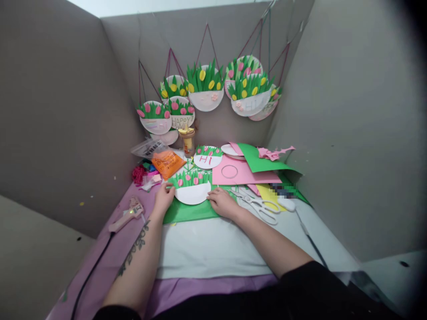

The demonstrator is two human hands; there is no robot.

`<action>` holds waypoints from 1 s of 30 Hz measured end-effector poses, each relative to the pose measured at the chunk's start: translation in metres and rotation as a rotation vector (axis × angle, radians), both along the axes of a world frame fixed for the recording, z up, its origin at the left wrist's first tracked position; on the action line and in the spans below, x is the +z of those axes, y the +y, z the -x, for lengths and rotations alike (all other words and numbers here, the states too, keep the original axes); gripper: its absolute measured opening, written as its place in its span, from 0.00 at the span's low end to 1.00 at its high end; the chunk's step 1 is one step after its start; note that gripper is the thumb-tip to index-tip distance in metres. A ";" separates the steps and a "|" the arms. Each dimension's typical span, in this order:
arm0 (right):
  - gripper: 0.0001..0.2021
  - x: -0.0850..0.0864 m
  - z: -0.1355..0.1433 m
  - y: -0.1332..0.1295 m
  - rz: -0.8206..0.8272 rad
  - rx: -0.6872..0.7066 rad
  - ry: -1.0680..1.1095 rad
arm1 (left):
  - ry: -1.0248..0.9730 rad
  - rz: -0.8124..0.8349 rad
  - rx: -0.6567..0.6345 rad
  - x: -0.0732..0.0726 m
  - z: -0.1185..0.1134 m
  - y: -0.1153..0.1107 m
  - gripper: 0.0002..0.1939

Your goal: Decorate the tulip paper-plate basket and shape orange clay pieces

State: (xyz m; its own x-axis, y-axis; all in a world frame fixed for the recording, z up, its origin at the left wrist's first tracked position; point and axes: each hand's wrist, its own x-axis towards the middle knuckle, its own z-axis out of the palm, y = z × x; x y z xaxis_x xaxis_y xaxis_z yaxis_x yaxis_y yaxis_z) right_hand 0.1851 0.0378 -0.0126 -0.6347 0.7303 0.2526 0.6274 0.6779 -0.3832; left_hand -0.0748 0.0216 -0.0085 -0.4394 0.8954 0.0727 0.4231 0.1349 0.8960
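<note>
A paper-plate flower basket [192, 194] lies on a green sheet [187, 213] in front of me. Its lower half is a plain white half plate, with green paper grass and pink paper tulips rising behind it. At its left edge my left hand [164, 198] has bent fingers closed on the grass side. My right hand [223, 203] holds the right rim, thumb and fingers together. Just beyond lies a similar plate basket [208, 161] with "Hi" written in red. White-handled scissors [258, 204] rest open to the right of my right hand.
A glue gun [130, 213] with a black cord lies at left. Behind it are an orange clay bag [167, 163] and yarn [138, 174]. Pink card [230, 173], green card [263, 158] and a white cable plug [287, 204] occupy the right. Finished baskets [206, 100] hang behind.
</note>
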 end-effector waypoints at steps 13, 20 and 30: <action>0.19 0.010 0.012 -0.022 -0.072 0.057 0.219 | -0.722 -0.373 0.181 0.007 0.010 0.009 0.28; 0.12 0.012 0.061 -0.071 -0.024 0.340 0.096 | -0.925 -0.320 0.198 0.000 0.010 0.012 0.19; 0.07 0.003 0.101 -0.071 -0.064 0.250 -0.137 | -0.908 -0.286 0.174 0.002 0.007 0.009 0.19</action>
State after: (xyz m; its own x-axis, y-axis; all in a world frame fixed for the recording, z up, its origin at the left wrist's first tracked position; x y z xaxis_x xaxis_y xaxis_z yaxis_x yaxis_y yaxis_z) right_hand 0.0838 -0.0333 -0.0094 -0.8243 0.5322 0.1928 0.4807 0.8381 -0.2580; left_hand -0.0823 0.0306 -0.0064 -0.5604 0.8137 -0.1546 -0.4521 -0.1441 0.8802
